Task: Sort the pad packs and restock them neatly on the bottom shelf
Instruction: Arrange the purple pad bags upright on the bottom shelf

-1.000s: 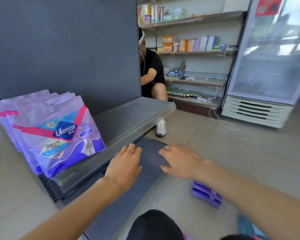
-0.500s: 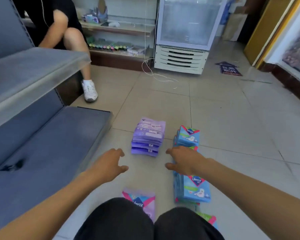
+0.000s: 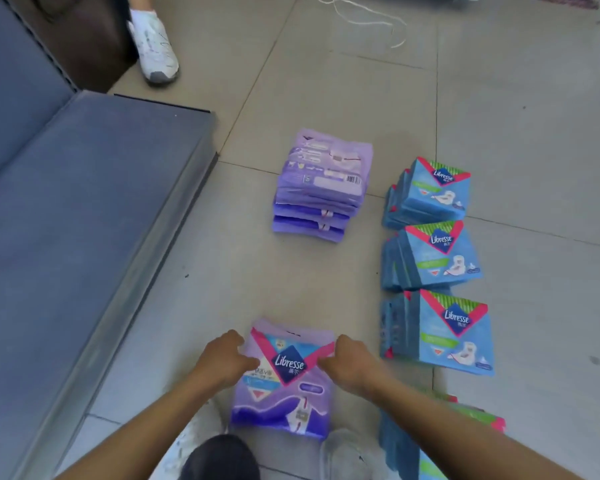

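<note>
A purple Libresse pad pack (image 3: 284,393) lies face up on the floor tiles just in front of me. My left hand (image 3: 224,360) grips its left edge and my right hand (image 3: 349,363) grips its right edge, fingers curled over the top. Farther off lies a stack of purple packs (image 3: 323,188), backs up. To the right, three stacks of blue Libresse packs (image 3: 437,265) stand in a row, with more blue and green packs (image 3: 430,441) at the lower right. The grey bottom shelf (image 3: 84,216) runs along the left.
Another person's white shoe (image 3: 155,46) rests on the floor beyond the shelf end. A loose white cable (image 3: 368,15) lies on the tiles at the top. My knee (image 3: 222,459) and white shoes sit at the bottom edge.
My view has swung from the shelf down to the floor. Both hands dropped from open in the air onto the near purple pack and took hold of its two sides.
</note>
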Motion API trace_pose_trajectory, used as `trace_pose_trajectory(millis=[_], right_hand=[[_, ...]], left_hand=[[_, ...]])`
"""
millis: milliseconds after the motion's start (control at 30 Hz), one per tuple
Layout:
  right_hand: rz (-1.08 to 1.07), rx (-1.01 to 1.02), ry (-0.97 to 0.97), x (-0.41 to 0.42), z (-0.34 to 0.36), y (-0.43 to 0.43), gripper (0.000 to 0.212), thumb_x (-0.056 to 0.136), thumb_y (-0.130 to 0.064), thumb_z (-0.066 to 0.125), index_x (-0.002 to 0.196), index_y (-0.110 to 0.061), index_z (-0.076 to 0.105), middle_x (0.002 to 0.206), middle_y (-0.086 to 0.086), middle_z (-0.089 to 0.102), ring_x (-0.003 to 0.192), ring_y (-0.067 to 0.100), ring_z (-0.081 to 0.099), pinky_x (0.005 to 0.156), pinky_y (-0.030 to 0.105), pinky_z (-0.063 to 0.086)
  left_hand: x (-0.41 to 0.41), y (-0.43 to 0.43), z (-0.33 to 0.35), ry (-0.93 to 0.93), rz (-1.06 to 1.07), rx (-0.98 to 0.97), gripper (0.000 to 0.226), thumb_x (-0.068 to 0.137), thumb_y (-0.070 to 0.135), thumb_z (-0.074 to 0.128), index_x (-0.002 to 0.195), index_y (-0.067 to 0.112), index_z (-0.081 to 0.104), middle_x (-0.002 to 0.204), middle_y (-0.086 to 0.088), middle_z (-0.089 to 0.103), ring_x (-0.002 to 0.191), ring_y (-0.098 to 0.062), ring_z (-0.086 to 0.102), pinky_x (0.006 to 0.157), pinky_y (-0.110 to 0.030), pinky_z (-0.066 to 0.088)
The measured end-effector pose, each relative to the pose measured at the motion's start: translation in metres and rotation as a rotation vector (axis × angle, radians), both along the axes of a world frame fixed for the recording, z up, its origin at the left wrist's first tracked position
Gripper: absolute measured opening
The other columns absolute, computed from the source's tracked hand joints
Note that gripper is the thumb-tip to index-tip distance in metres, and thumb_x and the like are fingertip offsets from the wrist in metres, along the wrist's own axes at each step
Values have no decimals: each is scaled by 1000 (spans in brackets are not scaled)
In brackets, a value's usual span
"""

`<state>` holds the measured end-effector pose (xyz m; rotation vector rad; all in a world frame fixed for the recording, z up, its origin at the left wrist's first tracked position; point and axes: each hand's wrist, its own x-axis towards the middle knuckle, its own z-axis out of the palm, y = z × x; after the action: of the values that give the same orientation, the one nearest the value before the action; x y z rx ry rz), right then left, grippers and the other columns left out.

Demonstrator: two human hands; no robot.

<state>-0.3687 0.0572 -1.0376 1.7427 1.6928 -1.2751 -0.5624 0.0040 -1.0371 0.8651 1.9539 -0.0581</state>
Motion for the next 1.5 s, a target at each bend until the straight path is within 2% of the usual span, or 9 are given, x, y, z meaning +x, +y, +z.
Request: trace_pose_trajectory(millis=[133, 233, 333, 533, 667, 833, 1067, 1267, 1500], right_hand=[[-94, -64, -19, -7, -23, -15, 41, 96, -30, 47, 128, -5, 48, 131, 13, 50, 120, 28, 53, 99, 32, 45], [-215, -106, 7, -10, -38, -21, 43, 90, -35, 53, 122, -6, 51, 125, 9, 58, 110, 25, 59, 91, 30, 50], [-323, -134, 74, -7, -52, -20, 34, 85, -35, 59, 109, -11, 61, 113, 6, 68, 91, 19, 64, 69, 24, 53], [-517, -114, 191, -10, -30, -14, 7, 83, -20, 66, 80, -18, 61, 98, 9, 72, 89, 23, 69, 75, 32, 55], [-403, 81, 218, -18, 16, 3, 22, 80, -11, 68, 91, -12, 50, 94, 2, 59, 89, 20, 60, 66, 25, 45], [-362, 317, 362, -32, 109, 27, 40, 74, -11, 76, 103, -13, 48, 100, 3, 61, 90, 17, 62, 67, 27, 52], [-334, 671, 597, -56, 266, 27, 39, 73, -7, 74, 102, -13, 47, 97, 3, 60, 75, 11, 56, 50, 17, 36], [-279, 800, 764, -95, 362, -1, 37, 70, -4, 75, 94, -12, 48, 100, 10, 61, 91, 27, 61, 70, 31, 47], [-118, 823, 1066, -171, 445, -4, 40, 72, 7, 68, 68, -28, 49, 72, -10, 61, 63, -4, 54, 52, 13, 44]], left_hand=[[4, -10, -34, -7, 13, -86, 54, 84, 29, 70, 125, 8, 42, 124, -7, 57, 110, -21, 62, 71, -21, 50], [8, -16, -52, -60, 82, -102, 39, 83, 23, 71, 109, 10, 46, 115, -7, 63, 103, -21, 65, 64, -18, 50], [13, -20, -57, -69, 132, -88, 39, 82, 23, 70, 112, 9, 49, 115, -9, 64, 103, -23, 64, 81, -31, 55], [9, -12, -39, -116, 197, -42, 35, 83, 22, 69, 109, 12, 48, 112, -7, 66, 97, -21, 67, 72, -26, 54], [0, 4, 8, -109, 205, 76, 38, 78, 13, 70, 110, 10, 50, 112, -8, 65, 97, -22, 64, 78, -29, 54], [-5, 19, 104, -64, 228, 314, 38, 80, 10, 67, 111, 9, 46, 103, -2, 55, 88, -16, 54, 52, -15, 37], [-16, 7, 266, 9, 246, 740, 25, 79, 12, 65, 99, 20, 52, 103, 4, 62, 98, -16, 62, 74, -25, 47], [-35, -37, 348, 142, 325, 946, 44, 78, 17, 66, 117, 12, 46, 119, -6, 56, 111, -22, 56, 86, -34, 51], [-74, -52, 418, 267, 522, 1214, 43, 81, 16, 66, 117, 12, 42, 113, -2, 44, 109, -19, 51, 85, -31, 50]])
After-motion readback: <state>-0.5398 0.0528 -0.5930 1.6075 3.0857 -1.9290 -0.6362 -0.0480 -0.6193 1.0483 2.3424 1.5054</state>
